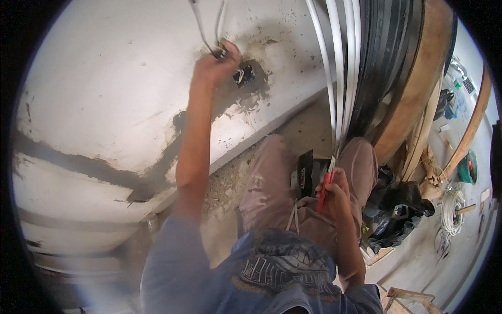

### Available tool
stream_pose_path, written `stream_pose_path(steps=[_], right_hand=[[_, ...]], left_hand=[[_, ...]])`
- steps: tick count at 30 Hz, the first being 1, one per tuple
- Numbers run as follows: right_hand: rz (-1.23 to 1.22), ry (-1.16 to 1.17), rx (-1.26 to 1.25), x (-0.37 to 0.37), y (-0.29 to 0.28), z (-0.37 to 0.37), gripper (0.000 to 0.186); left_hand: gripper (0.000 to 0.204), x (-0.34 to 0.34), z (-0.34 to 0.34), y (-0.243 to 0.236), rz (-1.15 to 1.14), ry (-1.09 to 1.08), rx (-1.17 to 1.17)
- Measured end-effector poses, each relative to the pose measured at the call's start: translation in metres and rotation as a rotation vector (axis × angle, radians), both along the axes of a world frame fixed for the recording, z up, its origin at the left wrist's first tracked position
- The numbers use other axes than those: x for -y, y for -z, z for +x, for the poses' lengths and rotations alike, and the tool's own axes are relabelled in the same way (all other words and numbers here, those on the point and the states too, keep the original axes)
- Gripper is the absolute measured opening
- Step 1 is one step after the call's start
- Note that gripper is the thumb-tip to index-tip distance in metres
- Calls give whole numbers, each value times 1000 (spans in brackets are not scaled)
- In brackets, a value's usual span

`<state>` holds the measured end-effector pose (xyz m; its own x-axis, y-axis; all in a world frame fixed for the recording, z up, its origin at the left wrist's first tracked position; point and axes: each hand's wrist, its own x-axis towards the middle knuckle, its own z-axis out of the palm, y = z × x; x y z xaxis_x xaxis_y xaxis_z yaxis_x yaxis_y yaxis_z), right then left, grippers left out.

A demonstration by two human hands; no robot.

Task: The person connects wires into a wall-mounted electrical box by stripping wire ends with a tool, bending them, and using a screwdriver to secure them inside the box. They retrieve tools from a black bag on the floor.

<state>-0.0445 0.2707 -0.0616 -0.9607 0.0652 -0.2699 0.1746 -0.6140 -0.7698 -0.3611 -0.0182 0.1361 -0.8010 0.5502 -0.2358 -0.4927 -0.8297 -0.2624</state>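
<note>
My left hand (217, 64) is raised against the pale wall, its fingers closed on a thin grey cable (199, 23) that runs up past the top of the picture. Just right of that hand, a recessed electrical box (246, 76) with short wires sits in a patch of dark plaster. Low over my lap, my right hand (337, 187) grips a red-handled tool (325, 192) with a pale metal tip pointing away from me. Its exact kind is unclear. A black box or pouch (305, 175) rests between my legs, beside the right hand.
Long white conduits (337, 68) and dark curved panels (387, 63) stand ahead on the right, beside wooden boards (426, 78). Black plastic bags (400, 209) and a coil of white cable (452, 212) lie at the right. A plastered channel (78, 162) crosses the wall, left.
</note>
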Motion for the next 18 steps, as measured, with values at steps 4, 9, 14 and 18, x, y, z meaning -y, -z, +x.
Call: stream_pose_path(steps=[4, 9, 14, 18], right_hand=[[280, -163, -6, 17, -44, -93, 18], [935, -148, -553, 27, -11, -271, 20], [1093, -52, -767, 58, -7, -348, 16], [1048, -40, -846, 73, 5, -365, 16]], left_hand=[[44, -6, 1, -6, -275, -19, -181], [60, -19, 50, 49, -676, -52, -556], [69, 7, 77, 91, -806, -55, -708], [58, 19, 81, 92, -674, -167, -844]])
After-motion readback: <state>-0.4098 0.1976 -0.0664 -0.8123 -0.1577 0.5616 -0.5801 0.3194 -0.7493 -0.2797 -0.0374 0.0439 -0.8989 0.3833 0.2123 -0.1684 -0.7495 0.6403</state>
